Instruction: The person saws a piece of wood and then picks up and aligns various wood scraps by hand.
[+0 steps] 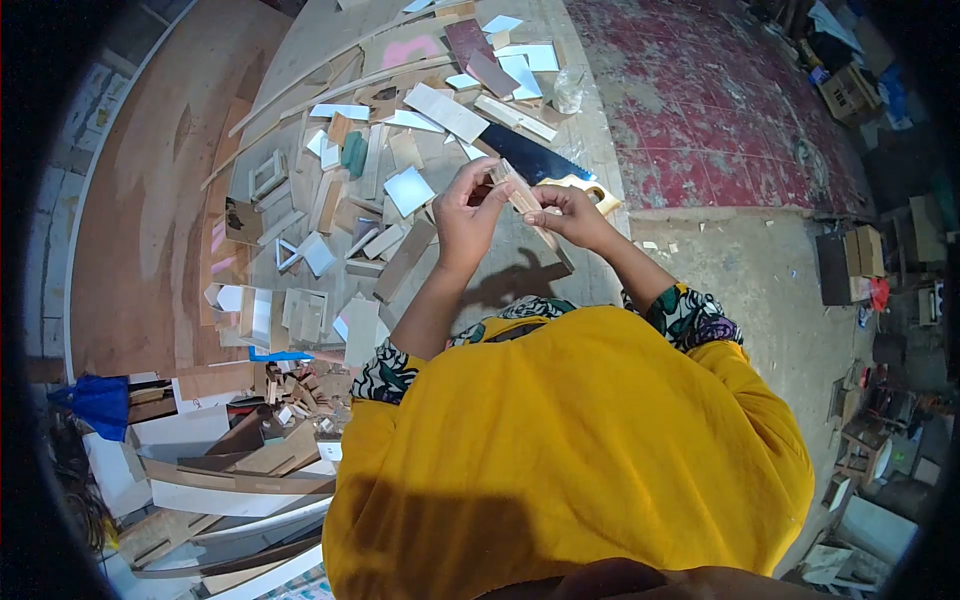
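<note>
My left hand is closed on the upper end of a narrow wooden strip, its thumb and fingers to either side. Lower on the same strip, my right hand pinches it between thumb and fingers. The strip slants down to the right above the work table, and part of it is behind the fingers. Just beyond my hands lies a handsaw with a dark blade and a pale handle. A long grey-brown wood offcut rests left of my left forearm.
Many wood and white board offcuts cover the table's left half, among them a white square, a green block and small frames. A scrap pile lies at lower left. Red tiled floor is beyond the table at right.
</note>
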`<state>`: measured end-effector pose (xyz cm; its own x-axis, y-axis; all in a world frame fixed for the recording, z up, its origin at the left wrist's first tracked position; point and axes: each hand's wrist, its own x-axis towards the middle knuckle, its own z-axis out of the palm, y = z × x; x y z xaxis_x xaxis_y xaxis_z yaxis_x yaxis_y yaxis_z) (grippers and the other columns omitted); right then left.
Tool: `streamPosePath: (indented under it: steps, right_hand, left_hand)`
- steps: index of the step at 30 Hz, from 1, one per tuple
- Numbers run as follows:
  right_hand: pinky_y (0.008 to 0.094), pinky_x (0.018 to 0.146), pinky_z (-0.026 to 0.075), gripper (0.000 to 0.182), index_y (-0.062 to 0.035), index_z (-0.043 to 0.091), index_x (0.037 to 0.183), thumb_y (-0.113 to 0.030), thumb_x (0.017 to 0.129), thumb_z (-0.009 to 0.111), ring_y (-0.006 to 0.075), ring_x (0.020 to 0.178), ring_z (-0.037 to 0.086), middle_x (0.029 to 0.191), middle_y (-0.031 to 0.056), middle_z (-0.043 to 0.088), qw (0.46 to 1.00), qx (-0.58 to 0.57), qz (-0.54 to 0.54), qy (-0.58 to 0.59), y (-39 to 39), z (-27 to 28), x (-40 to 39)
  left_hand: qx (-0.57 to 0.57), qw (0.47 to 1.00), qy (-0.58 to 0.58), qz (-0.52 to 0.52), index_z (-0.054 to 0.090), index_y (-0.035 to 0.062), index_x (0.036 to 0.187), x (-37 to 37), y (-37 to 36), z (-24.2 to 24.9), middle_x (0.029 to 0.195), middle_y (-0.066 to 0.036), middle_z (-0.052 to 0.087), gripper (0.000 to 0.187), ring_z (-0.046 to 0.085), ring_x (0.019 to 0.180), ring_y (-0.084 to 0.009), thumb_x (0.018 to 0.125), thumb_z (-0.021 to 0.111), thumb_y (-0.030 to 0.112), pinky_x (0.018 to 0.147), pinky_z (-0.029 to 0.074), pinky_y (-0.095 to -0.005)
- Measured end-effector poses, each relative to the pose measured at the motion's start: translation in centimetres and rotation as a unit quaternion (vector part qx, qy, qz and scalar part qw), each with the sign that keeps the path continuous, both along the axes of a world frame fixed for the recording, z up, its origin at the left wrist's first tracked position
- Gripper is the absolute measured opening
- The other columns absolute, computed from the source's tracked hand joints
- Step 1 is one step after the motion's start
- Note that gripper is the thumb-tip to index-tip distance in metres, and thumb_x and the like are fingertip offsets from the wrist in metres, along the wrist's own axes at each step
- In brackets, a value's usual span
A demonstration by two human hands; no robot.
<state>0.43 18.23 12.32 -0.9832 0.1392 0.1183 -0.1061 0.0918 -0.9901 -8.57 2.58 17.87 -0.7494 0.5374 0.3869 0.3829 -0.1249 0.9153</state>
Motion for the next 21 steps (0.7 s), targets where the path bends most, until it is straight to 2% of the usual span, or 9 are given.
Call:
streamPosePath:
  steps: [3, 17, 21]
  right_hand:
    - [0.0253, 0.076, 0.045, 0.029, -0.0011, 0.063, 0.1, -0.015, 0.077, 0.071, 0.0097, 0.082, 0.057, 0.089, 0.0017, 0.063, 1.0, -0.003, 0.002, -0.002, 0.14, -0.04, 0.01]
    - [0.025, 0.075, 0.045, 0.028, -0.0014, 0.063, 0.099, -0.017, 0.077, 0.071, 0.0092, 0.081, 0.056, 0.088, 0.001, 0.062, 1.0, -0.026, 0.009, -0.013, 0.24, -0.1, 0.17]
    - [0.0253, 0.076, 0.044, 0.029, -0.0014, 0.063, 0.099, -0.017, 0.076, 0.071, 0.0095, 0.082, 0.055, 0.088, 0.0011, 0.062, 1.0, 0.0, 0.009, -0.008, 0.22, 0.23, 0.38]
  left_hand:
    - [-0.03, 0.999, 0.022, 0.006, 0.059, -0.0017, 0.105, -0.03, -0.11, 0.03, 0.085, -0.002, 0.062, 0.028, 0.054, 0.073, -0.0058, 0.08, 0.066, 0.005, 0.066, 0.044, -0.0193]
    - [-0.003, 0.999, 0.042, 0.011, 0.064, -0.0015, 0.102, -0.23, 0.01, -0.68, 0.084, -0.003, 0.064, 0.024, 0.056, 0.073, -0.0061, 0.079, 0.067, 0.005, 0.066, 0.045, -0.02]
    - [-0.005, 0.999, 0.033, 0.011, 0.064, -0.0012, 0.101, -0.04, -0.15, -0.59, 0.084, -0.003, 0.064, 0.024, 0.056, 0.073, -0.0063, 0.078, 0.068, 0.005, 0.067, 0.045, -0.0201]
